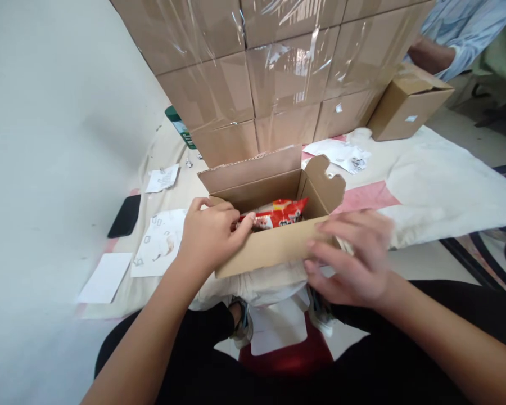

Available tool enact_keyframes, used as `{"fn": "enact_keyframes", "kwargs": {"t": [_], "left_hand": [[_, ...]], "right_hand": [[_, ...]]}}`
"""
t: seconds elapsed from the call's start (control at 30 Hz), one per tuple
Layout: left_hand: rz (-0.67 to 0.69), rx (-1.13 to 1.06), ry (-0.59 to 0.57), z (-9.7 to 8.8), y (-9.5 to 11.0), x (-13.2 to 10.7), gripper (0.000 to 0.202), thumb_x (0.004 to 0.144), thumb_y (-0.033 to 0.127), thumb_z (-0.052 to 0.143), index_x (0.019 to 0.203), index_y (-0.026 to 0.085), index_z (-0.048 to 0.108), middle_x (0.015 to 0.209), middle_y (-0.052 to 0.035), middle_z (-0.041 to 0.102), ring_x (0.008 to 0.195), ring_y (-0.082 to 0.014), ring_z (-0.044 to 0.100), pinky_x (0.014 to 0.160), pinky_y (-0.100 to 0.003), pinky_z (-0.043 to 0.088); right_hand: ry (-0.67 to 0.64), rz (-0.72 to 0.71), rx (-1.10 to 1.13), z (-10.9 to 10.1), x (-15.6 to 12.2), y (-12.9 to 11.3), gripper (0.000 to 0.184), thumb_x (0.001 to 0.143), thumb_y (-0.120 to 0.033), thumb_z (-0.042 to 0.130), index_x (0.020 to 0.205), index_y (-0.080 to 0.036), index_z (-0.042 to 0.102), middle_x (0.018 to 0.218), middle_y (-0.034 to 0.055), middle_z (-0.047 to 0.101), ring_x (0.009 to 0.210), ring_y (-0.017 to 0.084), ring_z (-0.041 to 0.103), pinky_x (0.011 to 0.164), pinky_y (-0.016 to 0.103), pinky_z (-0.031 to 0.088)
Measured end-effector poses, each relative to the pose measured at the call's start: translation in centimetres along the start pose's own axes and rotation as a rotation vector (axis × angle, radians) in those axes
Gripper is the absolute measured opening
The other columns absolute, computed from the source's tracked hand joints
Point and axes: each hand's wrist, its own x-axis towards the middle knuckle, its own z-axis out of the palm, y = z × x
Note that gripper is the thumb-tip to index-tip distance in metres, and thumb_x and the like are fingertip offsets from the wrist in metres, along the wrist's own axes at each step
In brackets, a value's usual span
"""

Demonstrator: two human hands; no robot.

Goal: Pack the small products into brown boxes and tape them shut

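An opened cardboard box [261,250] stands at the table's front edge, its back flap raised and a notched side flap sticking up at the right. Inside lies a shiny red packet [280,214] with some yellow and white on it; its lower part is hidden by the front wall. My left hand [213,230] grips the box's front left corner, fingers closed over the rim and thumb along the front wall beside the packet. At the front right corner is my right hand [354,253], blurred by motion, its fingers bent and apart, with fingertips at the front wall.
Behind the box rises a stack of taped cartons [287,73]. Another carton [409,104] stands at the right, near a person's arm [432,53]. Papers [160,242], a black phone [125,216] and a green-lidded container [180,126] lie or stand left. Below is a red stool [289,354].
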Motion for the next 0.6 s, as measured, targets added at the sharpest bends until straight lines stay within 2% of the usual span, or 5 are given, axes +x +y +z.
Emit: {"fn": "enact_keyframes", "kwargs": {"t": [0.13, 0.23, 0.3, 0.47, 0.6], "left_hand": [[0.182, -0.106, -0.159, -1.3, -2.4, -0.5, 0.048, 0.102, 0.047, 0.034, 0.071, 0.024, 0.062, 0.08, -0.0025, 0.07, 0.073, -0.0206, 0.061, 0.085, -0.046, 0.036], [0.214, -0.26, -0.061, -1.6, -3.6, -1.0, 0.046, 0.102, 0.052, 0.032, 0.079, 0.025, 0.061, 0.093, -0.0056, 0.065, 0.088, -0.0235, 0.061, 0.083, -0.045, 0.036], [0.192, -0.377, 0.087, -1.3, -3.8, -1.5, 0.051, 0.102, 0.058, 0.03, 0.08, 0.025, 0.062, 0.091, -0.0064, 0.059, 0.088, -0.0244, 0.058, 0.082, -0.045, 0.038], [0.064, -0.611, 0.458, -0.3, -3.8, -2.3, 0.058, 0.101, 0.062, 0.027, 0.078, 0.025, 0.066, 0.084, -0.0051, 0.051, 0.079, -0.0222, 0.056, 0.079, -0.043, 0.049], [-0.172, -0.528, 0.637, 0.6, -4.0, -2.2, 0.027, 0.099, 0.044, 0.048, 0.1, 0.025, 0.067, 0.123, -0.0093, 0.057, 0.125, -0.0265, 0.054, 0.103, -0.045, 0.047]], "right_hand": [[0.194, 0.306, 0.134, -0.7, 0.8, 3.1, 0.049, 0.089, -0.039, 0.062, 0.136, -0.033, 0.051, 0.136, 0.011, 0.053, 0.128, 0.037, 0.052, 0.105, 0.058, 0.044], [0.083, 0.505, 0.566, 0.4, 1.0, 4.8, 0.047, 0.098, -0.042, 0.05, 0.144, -0.033, 0.043, 0.127, 0.0102, 0.059, 0.113, 0.029, 0.063, 0.094, 0.051, 0.054], [-0.102, 0.474, 0.7, 1.2, 0.8, 5.3, 0.038, 0.101, -0.04, 0.044, 0.138, -0.031, 0.051, 0.121, 0.0092, 0.064, 0.108, 0.026, 0.066, 0.092, 0.048, 0.056], [-0.425, 0.246, 0.472, 1.3, 0.6, 5.6, 0.044, 0.093, -0.026, 0.053, 0.137, -0.027, 0.059, 0.149, 0.0117, 0.051, 0.14, 0.032, 0.048, 0.113, 0.055, 0.043], [-0.575, 0.138, 0.415, 1.1, 0.8, 5.7, 0.072, 0.081, -0.028, 0.068, 0.15, -0.027, 0.049, 0.158, 0.0121, 0.044, 0.143, 0.036, 0.043, 0.115, 0.058, 0.04]]}}
